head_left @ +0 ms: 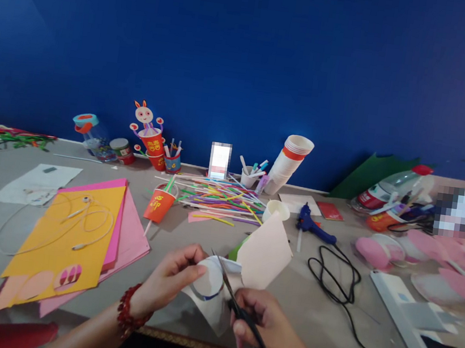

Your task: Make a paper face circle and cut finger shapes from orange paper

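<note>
My left hand [180,275], with a red bead bracelet at the wrist, pinches a white paper circle [209,278] between thumb and fingers. A pair of scissors [236,306] with black handles is gripped in my right hand [260,320]. Its blades point up and away, along the right side of the circle, where a curled white strip of paper lies by them. Below the circle a white paper sheet [214,311] hangs over the table's front. A pale pink card [265,252] stands tilted just beyond my right hand, with a bit of green behind it.
Colourful pipe cleaners [220,200] lie across the middle back. On the left are yellow paper [95,241] and earphones [85,217]. A blue glue gun [315,225] with a black cord lies right. Stacked paper cups [287,164] lean against the blue wall [248,56].
</note>
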The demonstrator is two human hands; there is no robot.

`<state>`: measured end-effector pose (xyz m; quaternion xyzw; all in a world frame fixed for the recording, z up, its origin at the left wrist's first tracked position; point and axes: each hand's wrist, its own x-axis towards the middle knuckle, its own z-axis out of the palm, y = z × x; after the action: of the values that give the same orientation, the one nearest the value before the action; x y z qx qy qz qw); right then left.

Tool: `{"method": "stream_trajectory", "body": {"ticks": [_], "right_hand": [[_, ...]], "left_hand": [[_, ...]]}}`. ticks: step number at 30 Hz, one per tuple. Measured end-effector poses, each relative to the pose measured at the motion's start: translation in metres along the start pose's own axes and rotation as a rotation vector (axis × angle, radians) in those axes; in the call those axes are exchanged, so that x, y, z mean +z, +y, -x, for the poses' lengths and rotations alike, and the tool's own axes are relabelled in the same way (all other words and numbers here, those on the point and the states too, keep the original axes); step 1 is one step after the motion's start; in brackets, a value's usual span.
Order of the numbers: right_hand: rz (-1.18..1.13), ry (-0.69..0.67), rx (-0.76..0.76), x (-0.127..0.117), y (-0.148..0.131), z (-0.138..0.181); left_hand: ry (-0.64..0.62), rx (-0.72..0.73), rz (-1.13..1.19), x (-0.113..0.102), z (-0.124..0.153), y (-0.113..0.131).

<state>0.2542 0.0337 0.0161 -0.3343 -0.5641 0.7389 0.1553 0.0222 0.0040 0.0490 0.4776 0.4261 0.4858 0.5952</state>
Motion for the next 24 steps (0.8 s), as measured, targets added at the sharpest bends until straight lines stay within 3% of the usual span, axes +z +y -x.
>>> {"method": "stream_trajectory", "body": {"ticks": [24], "right_hand": [[-0.009, 0.003, 0.001, 0.0034, -0.0044, 0.0002]], "left_hand": [[0.030, -0.003, -0.006, 0.0013, 0.0021, 0.0005]]}}
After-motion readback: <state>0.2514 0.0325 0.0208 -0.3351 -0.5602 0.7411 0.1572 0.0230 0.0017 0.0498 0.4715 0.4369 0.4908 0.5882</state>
